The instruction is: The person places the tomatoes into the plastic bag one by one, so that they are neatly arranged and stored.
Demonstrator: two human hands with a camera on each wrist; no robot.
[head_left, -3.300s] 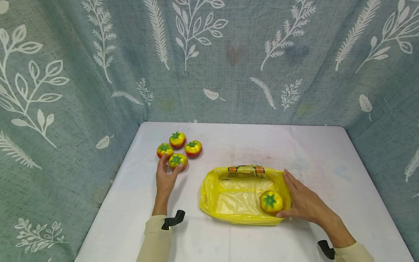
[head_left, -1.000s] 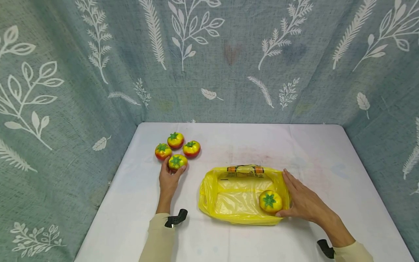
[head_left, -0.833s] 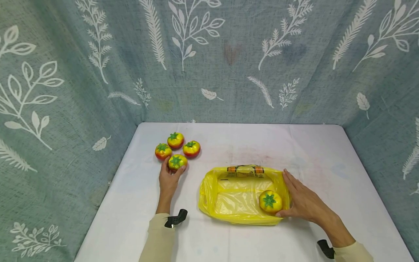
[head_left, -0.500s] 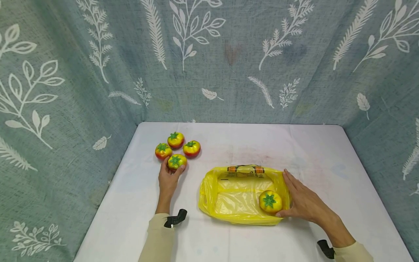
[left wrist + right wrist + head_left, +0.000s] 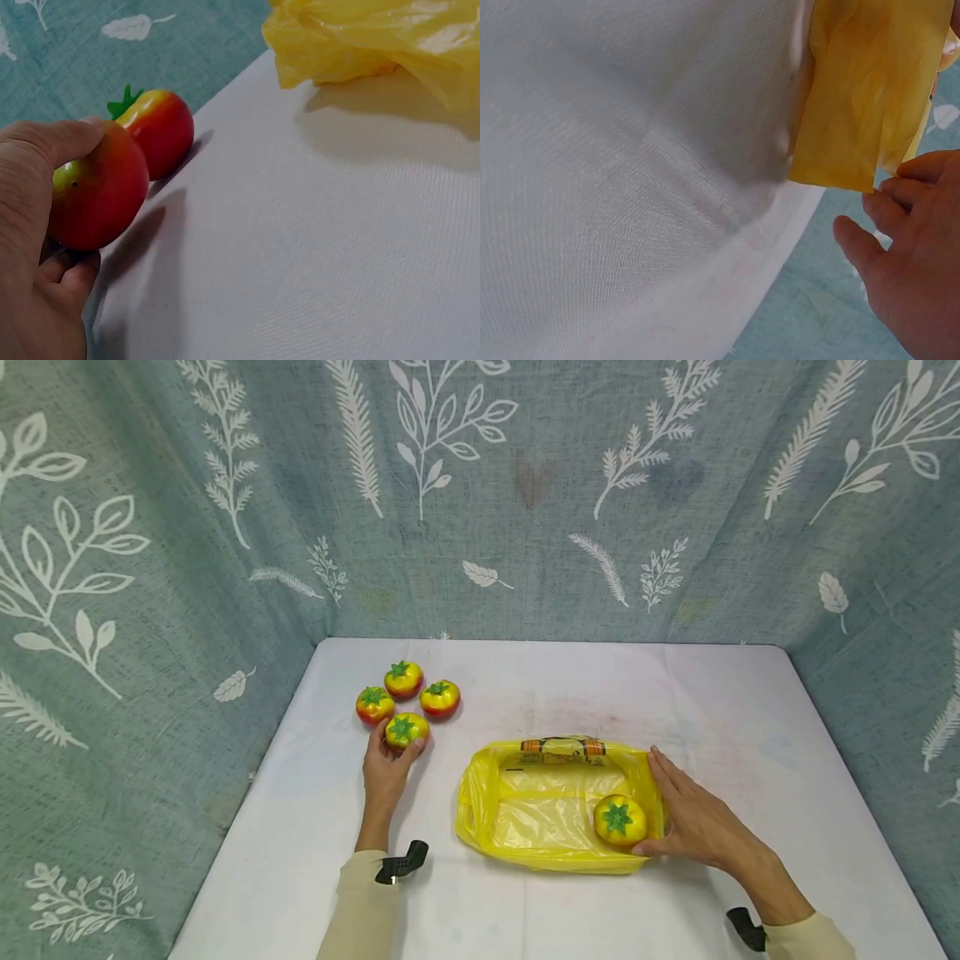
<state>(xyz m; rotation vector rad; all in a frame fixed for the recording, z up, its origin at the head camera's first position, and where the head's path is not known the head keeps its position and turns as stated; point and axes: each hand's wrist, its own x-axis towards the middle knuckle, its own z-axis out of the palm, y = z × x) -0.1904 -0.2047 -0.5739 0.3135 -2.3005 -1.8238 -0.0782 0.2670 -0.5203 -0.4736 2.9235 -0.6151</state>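
Beside the group at the back left, my left hand (image 5: 385,777) grips a toy tomato (image 5: 407,731), yellow and red with a green leafy top. In the left wrist view, the thumb lies on one side of that tomato (image 5: 105,187) and the fingers curl under it. A yellow plastic bag (image 5: 517,860) lies with its mouth spread wide, another toy tomato (image 5: 620,821) inside at its right end. My right hand (image 5: 701,822) rests along the bag's right end, fingers fairly straight and thumb at the near rim; in the right wrist view, its fingertips meet the bag's yellow side (image 5: 855,120).
Three more toy tomatoes, a left one (image 5: 374,705), a back one (image 5: 403,680) and a right one (image 5: 440,699), stand just beyond my left hand. A white-covered table (image 5: 480,918) bears everything. Patterned green curtain (image 5: 480,602) encloses its back and sides.
Since the earliest frame, my left hand has shifted slightly right and taken hold of the front tomato, away from the left one. Over the last second almost nothing moves; the right hand stays on the bag.
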